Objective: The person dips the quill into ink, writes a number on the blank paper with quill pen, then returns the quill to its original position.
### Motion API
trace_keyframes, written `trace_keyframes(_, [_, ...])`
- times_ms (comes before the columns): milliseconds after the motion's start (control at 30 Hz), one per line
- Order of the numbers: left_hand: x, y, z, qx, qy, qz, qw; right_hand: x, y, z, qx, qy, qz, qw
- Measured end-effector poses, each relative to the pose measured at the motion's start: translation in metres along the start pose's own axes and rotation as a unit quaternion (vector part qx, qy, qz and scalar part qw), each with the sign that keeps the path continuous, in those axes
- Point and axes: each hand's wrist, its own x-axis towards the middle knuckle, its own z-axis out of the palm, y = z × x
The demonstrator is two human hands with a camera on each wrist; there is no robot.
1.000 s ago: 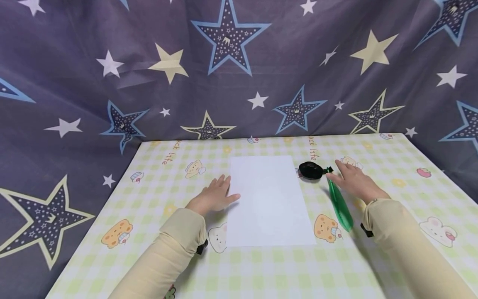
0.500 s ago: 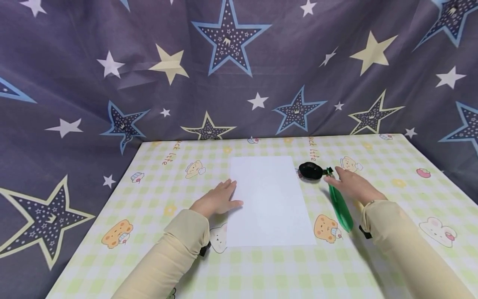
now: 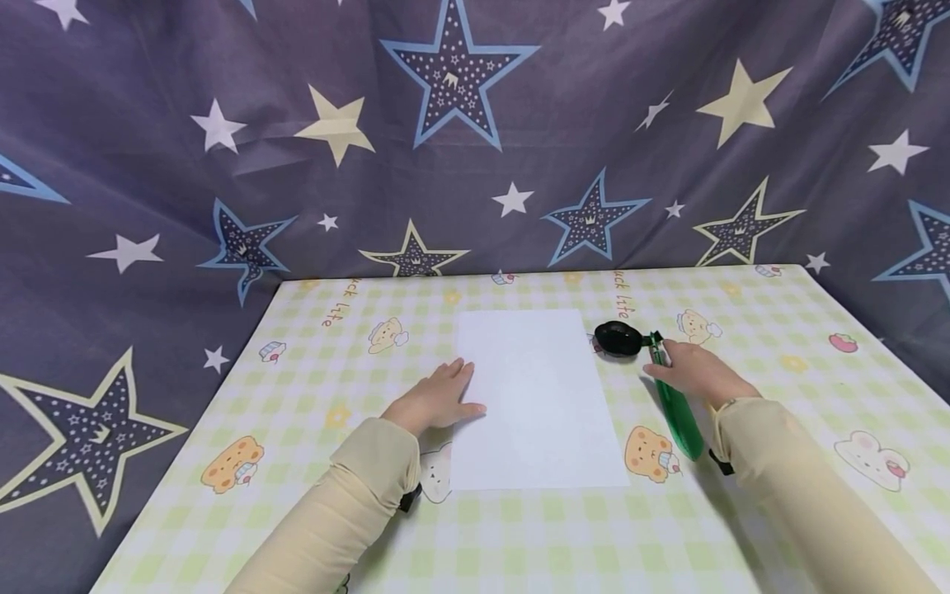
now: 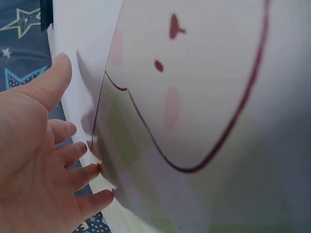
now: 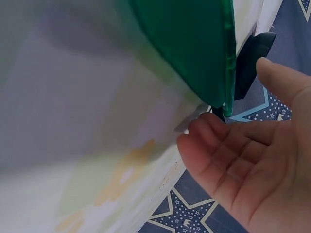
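A plain white sheet of paper (image 3: 534, 404) lies flat in the middle of the table. My left hand (image 3: 434, 398) is at its left edge, fingers spread and loosely bent, fingertips and thumb over the paper in the head view. To the right lies an object with a glossy black oval end (image 3: 618, 339) and a long green translucent blade-like part (image 3: 679, 417), meeting at a small joint. My right hand (image 3: 698, 371) hovers around the joint end of the green part. In the right wrist view, its fingers (image 5: 214, 141) curve loosely beside the green tip, thumb apart.
A checked tablecloth (image 3: 297, 412) printed with cartoon bears and flowers covers the table. Behind it hangs a dark curtain (image 3: 297, 190) with stars. A small dark device (image 3: 410, 497) shows beneath the left wrist.
My left hand has slid slightly right and toward me, further over the paper. My right hand has moved a little nearer and down to the green part. The paper and object have not moved.
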Motion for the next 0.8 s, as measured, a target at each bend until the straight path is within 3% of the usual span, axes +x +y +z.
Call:
trace_keyframes(367, [0.0031, -0.0008, 0.0056, 0.024, 0.005, -0.001, 0.9997, 0.007, 0.0001, 0.0076, -0.007, 0.018, -0.01, 1.0])
trace_keyframes(800, [0.0049, -0.0025, 0.0074, 0.045, 0.0, 0.003, 0.999, 0.0098, -0.0059, 0.0087, 0.007, -0.011, 0.028, 1.0])
